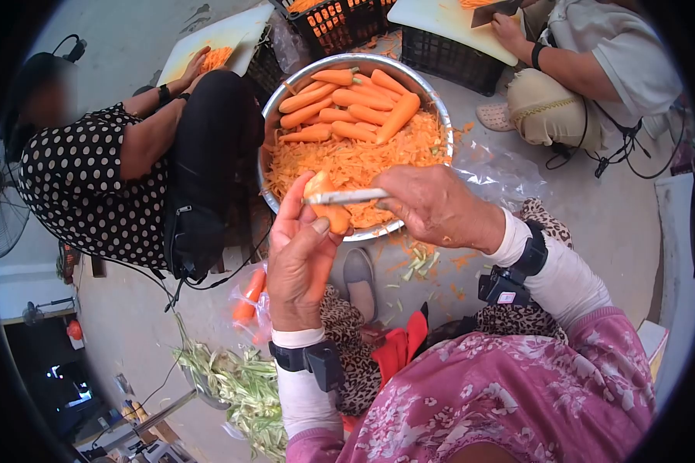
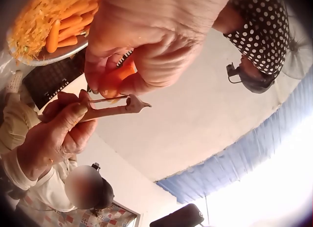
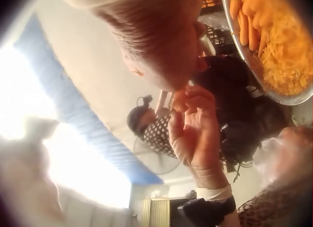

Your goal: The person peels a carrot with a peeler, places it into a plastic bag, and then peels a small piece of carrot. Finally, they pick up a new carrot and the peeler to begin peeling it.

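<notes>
My left hand [image 1: 295, 266] grips a peeled-looking carrot [image 1: 337, 221] between thumb and fingers, in front of the basin's near rim. My right hand [image 1: 440, 207] holds a peeler [image 1: 355, 197] by its handle, its blade end lying across the carrot. In the left wrist view the slotted peeler head [image 2: 129, 105] shows just below the carrot [image 2: 116, 81]. Beyond both hands stands a round metal basin [image 1: 445, 127], with whole carrots [image 1: 355, 108] on top of a thick heap of orange shavings [image 1: 305, 163]. The right wrist view mostly hides the peeler behind my right hand [image 3: 151, 41].
At the left a person in a dotted shirt [image 1: 77, 170] works at a white board [image 1: 239, 35]; another person [image 1: 594, 69] holds a knife [image 1: 493, 11] over a second board [image 1: 432, 15]. Bagged carrots [image 1: 249, 299] and husk-like leaves [image 1: 243, 390] lie on the floor.
</notes>
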Tool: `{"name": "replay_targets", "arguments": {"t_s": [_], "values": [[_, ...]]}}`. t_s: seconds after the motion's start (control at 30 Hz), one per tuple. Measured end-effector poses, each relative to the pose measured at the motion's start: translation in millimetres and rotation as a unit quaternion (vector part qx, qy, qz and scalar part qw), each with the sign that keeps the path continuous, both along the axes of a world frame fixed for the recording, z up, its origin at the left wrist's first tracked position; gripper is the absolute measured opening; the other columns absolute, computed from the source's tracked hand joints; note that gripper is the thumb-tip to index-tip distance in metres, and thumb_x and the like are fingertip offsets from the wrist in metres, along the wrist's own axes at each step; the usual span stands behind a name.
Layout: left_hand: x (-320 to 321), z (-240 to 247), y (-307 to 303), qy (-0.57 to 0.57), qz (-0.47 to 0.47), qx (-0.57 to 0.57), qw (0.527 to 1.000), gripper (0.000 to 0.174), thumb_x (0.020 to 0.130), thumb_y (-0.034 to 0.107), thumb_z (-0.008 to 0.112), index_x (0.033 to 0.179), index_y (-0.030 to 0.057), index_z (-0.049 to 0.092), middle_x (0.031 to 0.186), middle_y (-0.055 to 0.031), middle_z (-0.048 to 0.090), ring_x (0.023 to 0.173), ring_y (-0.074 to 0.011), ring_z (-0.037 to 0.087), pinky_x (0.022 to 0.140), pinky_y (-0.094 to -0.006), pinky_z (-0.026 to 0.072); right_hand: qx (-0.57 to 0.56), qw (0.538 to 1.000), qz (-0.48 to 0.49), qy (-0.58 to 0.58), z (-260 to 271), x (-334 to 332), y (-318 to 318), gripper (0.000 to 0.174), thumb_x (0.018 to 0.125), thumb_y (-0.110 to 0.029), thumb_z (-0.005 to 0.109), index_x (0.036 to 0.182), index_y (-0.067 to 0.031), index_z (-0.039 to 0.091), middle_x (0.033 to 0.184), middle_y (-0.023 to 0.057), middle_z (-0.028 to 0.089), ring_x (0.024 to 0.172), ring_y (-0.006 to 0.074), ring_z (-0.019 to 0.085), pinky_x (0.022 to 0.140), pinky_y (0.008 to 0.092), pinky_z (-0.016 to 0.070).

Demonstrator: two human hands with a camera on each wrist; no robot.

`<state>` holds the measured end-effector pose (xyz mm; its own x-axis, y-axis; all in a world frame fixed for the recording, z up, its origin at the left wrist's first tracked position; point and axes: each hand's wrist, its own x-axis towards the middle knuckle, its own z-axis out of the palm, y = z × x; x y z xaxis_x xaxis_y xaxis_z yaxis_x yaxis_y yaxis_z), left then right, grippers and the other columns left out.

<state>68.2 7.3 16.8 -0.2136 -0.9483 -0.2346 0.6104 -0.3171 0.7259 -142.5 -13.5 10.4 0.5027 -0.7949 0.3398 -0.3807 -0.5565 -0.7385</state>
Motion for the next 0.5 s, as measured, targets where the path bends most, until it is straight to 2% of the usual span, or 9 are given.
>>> {"name": "replay_targets", "arguments": {"t_s": [0.07, 0.17, 0.3, 0.37, 0.5], "values": [[0, 1, 1, -0.009, -0.018, 0.005, 1.0, 0.068, 0.078, 0.004, 0.066, 0.138, 0.0022, 0.034, 0.117, -0.012, 0.054, 0.102, -0.0221, 0.057, 0.087, -0.0376, 0.0474, -0.056, 0.992, -0.109, 0.029, -7, -4, -8, 0.011, 0.083, -0.008, 0.058, 0.088, -0.0028, 0.051, 0.075, 0.0172, 0.054, 0.071, 0.0399, 0.056, 0.06, 0.0465, 0.0434], [-7, 6, 3, -0.013, -0.015, 0.0, 1.0, 0.066, 0.079, 0.004, 0.065, 0.137, 0.0026, 0.035, 0.116, -0.0119, 0.054, 0.101, -0.0223, 0.057, 0.086, -0.0378, 0.0478, 0.004, 0.99, -0.142, 0.007, -1, -9, -11, 0.011, 0.083, -0.009, 0.058, 0.088, -0.0023, 0.05, 0.073, 0.018, 0.053, 0.07, 0.0405, 0.056, 0.059, 0.0463, 0.0427], [-4, 2, 1, 0.021, 0.004, -0.001, 1.0, 0.069, 0.078, 0.003, 0.065, 0.139, 0.0051, 0.032, 0.119, -0.0122, 0.053, 0.102, -0.0231, 0.057, 0.085, -0.038, 0.049, 0.026, 0.997, -0.076, -0.007, 7, -5, -4, 0.012, 0.083, -0.01, 0.057, 0.087, -0.0016, 0.049, 0.072, 0.0189, 0.052, 0.071, 0.041, 0.055, 0.059, 0.046, 0.0423], [-3, 2, 1, 0.038, -0.001, -0.004, 0.999, 0.07, 0.078, 0.002, 0.065, 0.14, 0.006, 0.031, 0.12, -0.0124, 0.052, 0.104, -0.0238, 0.057, 0.085, -0.0383, 0.0493, 0.041, 0.999, 0.003, -0.018, 4, -2, -1, 0.014, 0.083, -0.008, 0.059, 0.095, -0.0012, 0.057, 0.076, 0.0156, 0.057, 0.072, 0.0352, 0.059, 0.061, 0.0406, 0.0454], [-3, 5, 2, 0.057, -0.007, 0.012, 0.998, 0.07, 0.08, 0.003, 0.065, 0.14, 0.0056, 0.03, 0.123, -0.0134, 0.051, 0.105, -0.0242, 0.056, 0.088, -0.0382, 0.0488, 0.034, 0.999, 0.031, -0.027, 3, 0, 1, 0.016, 0.082, -0.006, 0.059, 0.097, -0.0009, 0.057, 0.077, 0.015, 0.057, 0.073, 0.035, 0.06, 0.062, 0.0407, 0.0457]]}}
